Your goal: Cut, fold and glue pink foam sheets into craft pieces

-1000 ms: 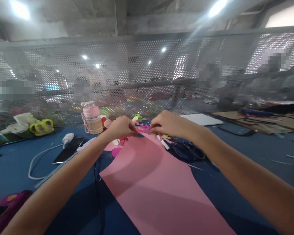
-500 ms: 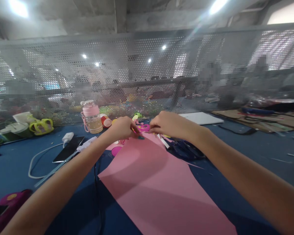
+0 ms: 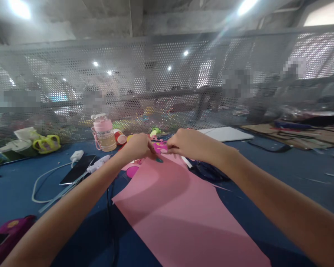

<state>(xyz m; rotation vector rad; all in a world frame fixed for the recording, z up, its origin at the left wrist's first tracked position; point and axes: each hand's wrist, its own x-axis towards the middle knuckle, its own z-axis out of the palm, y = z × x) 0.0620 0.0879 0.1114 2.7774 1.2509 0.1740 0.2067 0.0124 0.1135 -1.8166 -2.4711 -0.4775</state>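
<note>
A large pink sheet [image 3: 183,207], perhaps foam or card, spreads from the near edge of the view and narrows toward my hands. At its far left corner my left hand [image 3: 141,145] is closed, fingers curled down on the sheet. A small teal spot [image 3: 159,160] shows by its fingertips; I cannot tell what it is. My right hand [image 3: 183,141] pinches at the far edge, its fingertips just right of the left ones. Bright magenta cut pieces [image 3: 160,145] lie just beyond and between the hands. A magenta disc [image 3: 132,171] rests under the left wrist.
To the left stand a pink-lidded bottle [image 3: 102,133] and a yellow handled item [image 3: 46,144]. A phone [image 3: 78,170], white charger [image 3: 77,155] and cable lie nearer. On the right are a dark blue bundle [image 3: 208,170], white board [image 3: 226,134] and cardboard [image 3: 300,137]. A perforated screen [image 3: 156,81] stands behind.
My right hand has shifted slightly left, closer to my left hand. My left fingertips have come slightly nearer along the sheet. The sheet lies almost as before.
</note>
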